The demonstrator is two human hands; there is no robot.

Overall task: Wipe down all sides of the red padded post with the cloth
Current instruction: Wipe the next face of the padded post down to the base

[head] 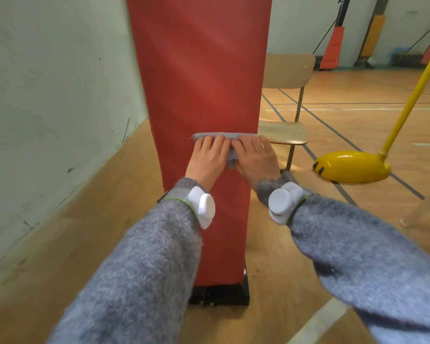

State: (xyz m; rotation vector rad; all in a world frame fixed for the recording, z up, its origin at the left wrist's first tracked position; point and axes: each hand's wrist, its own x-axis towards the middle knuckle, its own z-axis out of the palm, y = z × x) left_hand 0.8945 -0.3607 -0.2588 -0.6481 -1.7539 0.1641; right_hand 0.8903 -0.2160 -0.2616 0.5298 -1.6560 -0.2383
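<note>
Grey sleeves [139, 269] are filling the bottom of the view, each wrist carrying a white tracker [201, 207]. Left hand [207, 157] and right hand [255, 160] are lying side by side, fingers fairly straight, both pressing the cloth [224, 136] flat against the near face of the red post [199, 70]. Neither seems to be gripping it, though the right thumb is hiding by a hanging fold, so I can't rule out a pinch there. Cloth is sitting on the right part of that face, reaching its right edge, well above the black base [219, 295]. Step, as I'm reading it: wiping the near face, mid-stroke; stroke direction isn't readable. Next move is probably calling for even pressure along this face, then wrapping round the right edge to the side facing the chair [283, 131]. Left side is facing the wall [47, 83] and the back is hidden, so stepping round will likely be needed. Counts: one post, one cloth, two hands, two trackers, one chair, one yellow stand [353, 167].
</note>
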